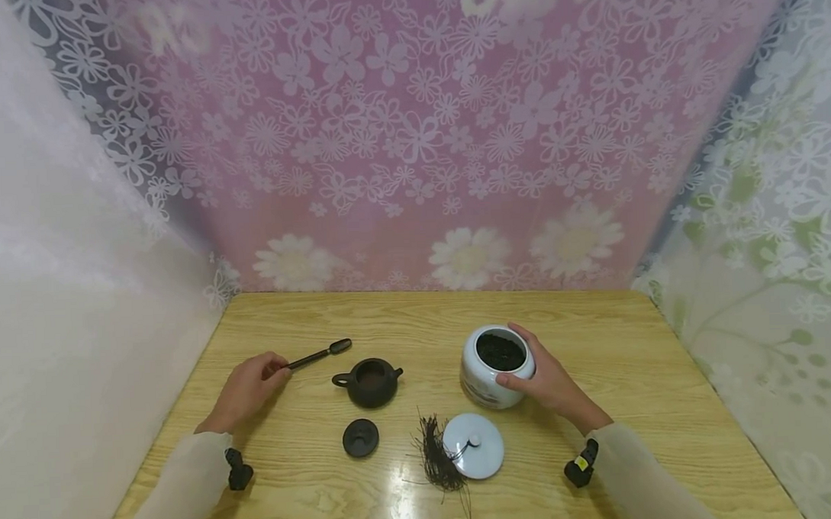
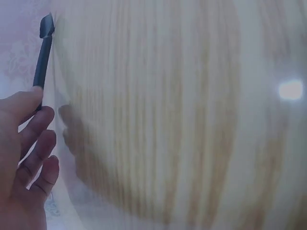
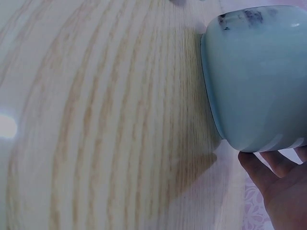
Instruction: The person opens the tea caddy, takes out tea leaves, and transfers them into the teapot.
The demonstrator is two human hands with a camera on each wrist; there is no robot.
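Observation:
My left hand (image 1: 251, 387) pinches the end of the handle of a dark tea scoop (image 1: 310, 359) between thumb and forefinger. In the left wrist view the other fingers are loosely bent, and the scoop's broad head (image 2: 46, 27) points away from the hand. On the right, a white porcelain jar (image 1: 476, 379), uncovered and filled with dark tea leaves (image 1: 501, 351), stands on the table. My right hand (image 1: 549, 381) grips it from the right side, thumb near the front of the rim and fingers behind. Between the hands sits a small dark teapot (image 1: 372, 397), its top uncovered.
The teapot's round dark lid (image 1: 361, 438) lies in front of it. A white jar lid (image 1: 483, 457) with a dark tassel (image 1: 438, 456) tied to its knob lies nearer me. The wood-grain table (image 1: 418, 320) ends at a pink floral curtain (image 1: 412, 153) behind.

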